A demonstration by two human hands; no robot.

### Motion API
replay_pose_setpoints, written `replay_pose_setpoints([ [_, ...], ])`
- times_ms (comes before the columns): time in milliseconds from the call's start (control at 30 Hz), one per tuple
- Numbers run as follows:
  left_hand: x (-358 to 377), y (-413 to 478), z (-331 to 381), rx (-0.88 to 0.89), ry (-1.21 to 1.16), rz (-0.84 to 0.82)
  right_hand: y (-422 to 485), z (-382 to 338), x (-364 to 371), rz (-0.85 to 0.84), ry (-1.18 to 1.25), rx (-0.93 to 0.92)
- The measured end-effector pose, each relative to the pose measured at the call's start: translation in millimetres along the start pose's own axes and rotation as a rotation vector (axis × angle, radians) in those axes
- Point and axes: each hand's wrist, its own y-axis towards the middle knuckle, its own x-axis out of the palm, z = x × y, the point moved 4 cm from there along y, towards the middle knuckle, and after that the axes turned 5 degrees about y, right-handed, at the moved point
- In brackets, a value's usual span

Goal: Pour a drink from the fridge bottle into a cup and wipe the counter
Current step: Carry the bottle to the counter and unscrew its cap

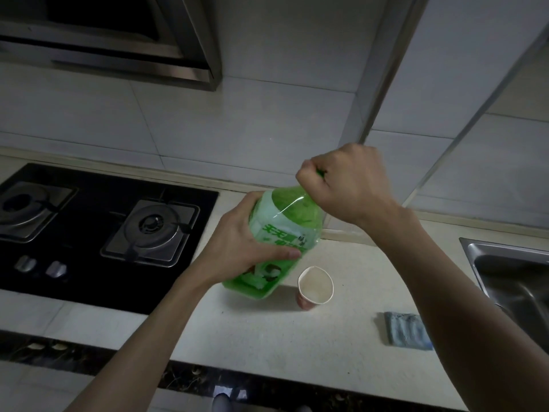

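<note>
A large green plastic bottle [282, 233] with a green and white label is held tilted above the pale counter [267, 331]. My left hand [237, 248] wraps around its body from the left side. My right hand [347, 185] is closed over the bottle's cap, which is almost fully hidden in the fist. A paper cup [315, 288], white inside and reddish outside, stands upright on the counter just right of the bottle's base, with its rim squashed out of round. A folded blue cloth [407, 330] lies flat on the counter to the right of the cup.
A black two-burner gas hob [98, 233] fills the counter's left side, with a range hood [113, 40] above. A steel sink [514, 278] is set in at the right edge. A tiled wall runs behind the counter.
</note>
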Motion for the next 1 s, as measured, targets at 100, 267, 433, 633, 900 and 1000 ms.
replay_pose_setpoints([
  [100, 7.0, -1.8, 8.2, 0.018, 0.155, 0.144, -5.0, 8.8, 1.4, -0.153, -0.106, 0.278],
  [267, 9.1, -1.6, 8.6, 0.046, 0.323, 0.167, -14.8, 12.0, 7.7, -0.216, -0.056, 0.421],
  [433, 5.6, -3.4, 1.1, -0.009, 0.095, 0.014, -14.5, 4.8, 5.1, -0.1, -0.077, 0.185],
  [633, 9.4, -6.2, -0.4, -0.037, -0.134, -0.138, -18.6, 8.2, -1.9, -0.018, 0.079, -0.042],
  [900, 13.5, -0.7, 7.2, -0.025, 0.122, 0.068, -22.6, 24.0, 2.5, -0.091, 0.193, 0.371],
  [1000, 11.0, 0.6, 6.6, -0.03, 0.115, 0.051, -22.9, 24.9, 2.9, -0.09, 0.342, 0.349],
])
